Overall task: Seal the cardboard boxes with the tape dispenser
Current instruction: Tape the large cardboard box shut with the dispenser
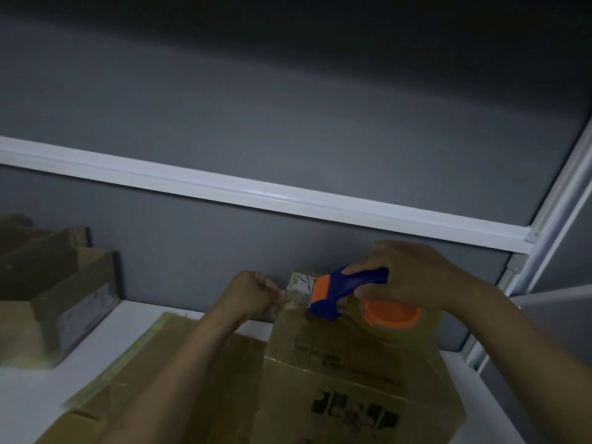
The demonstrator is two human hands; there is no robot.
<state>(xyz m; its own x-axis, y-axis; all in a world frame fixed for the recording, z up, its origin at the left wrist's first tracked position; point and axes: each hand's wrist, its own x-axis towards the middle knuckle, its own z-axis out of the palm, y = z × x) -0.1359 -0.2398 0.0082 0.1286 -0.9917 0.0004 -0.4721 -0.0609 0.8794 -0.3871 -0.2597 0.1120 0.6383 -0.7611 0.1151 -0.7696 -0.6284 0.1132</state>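
1. Far left, a stack of brown cardboard boxes (54, 293) sits on the white desk (38, 392), pushed up against the grey wall (288, 107). It's dim here and the edges are blurred.
2. Moving in, a flattened sheet of cardboard (134, 373) lies on the desk, partly under the left forearm.
3. Left hand (253, 294) now: its grip is curled tight, fingertips pinching the loose end of clear tape (296, 299) at the far edge of the box.
4. Centre stage, the cardboard box (352, 373) being sealed stands on the desk, printed black markings on its near face, a small white label (302, 281) at its far top edge.
5. On top of that box sits the tape dispenser (355, 291), blue handle with orange trim, its head pressed down on the box top near the far edge.
6. Right hand (413, 277): grip wrapped closed around the blue handle, fingers over the top.
7. Just under that hand, the clear tape roll (394, 322) on its orange hub.
8. Above it all, a white rail (256, 193) crosses the wall, meeting a white frame post (544, 225) at the right.
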